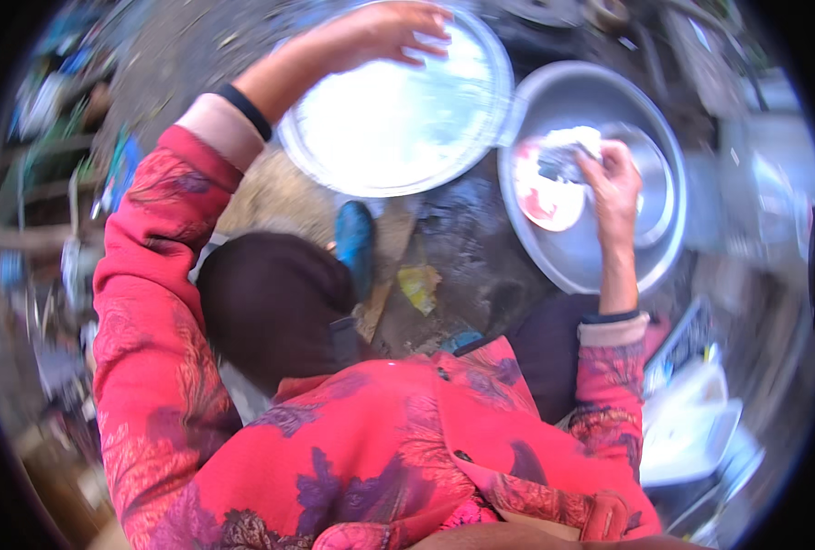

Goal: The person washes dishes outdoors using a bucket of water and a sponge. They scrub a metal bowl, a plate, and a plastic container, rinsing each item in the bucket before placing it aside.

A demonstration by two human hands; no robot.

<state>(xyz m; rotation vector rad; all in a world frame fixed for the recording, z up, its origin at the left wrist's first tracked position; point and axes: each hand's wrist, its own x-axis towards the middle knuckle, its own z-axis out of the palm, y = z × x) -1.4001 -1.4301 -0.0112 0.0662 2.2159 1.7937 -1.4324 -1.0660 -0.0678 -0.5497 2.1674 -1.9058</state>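
My left hand (389, 35) is over the far edge of a large, round, shiny metal tray (398, 128), fingers stretched apart and holding nothing. Whether it touches the tray I cannot tell. To the right stands a wide grey metal basin (554, 252). Inside it, my right hand (616, 179) pinches a crumpled whitish-grey wad (572, 151), blurred by motion; its material is unclear. Beneath the wad is a round white and pinkish-red dish (554, 206). Next to my right wrist, a shiny metal bowl (659, 202) also sits in the basin.
My blue shoe (355, 243) stands on the ground near the tray. A yellow-green scrap (419, 286) lies on the dark, wet-looking ground. White plastic containers (691, 431) are beside my right elbow. Blurred clutter lines the left side.
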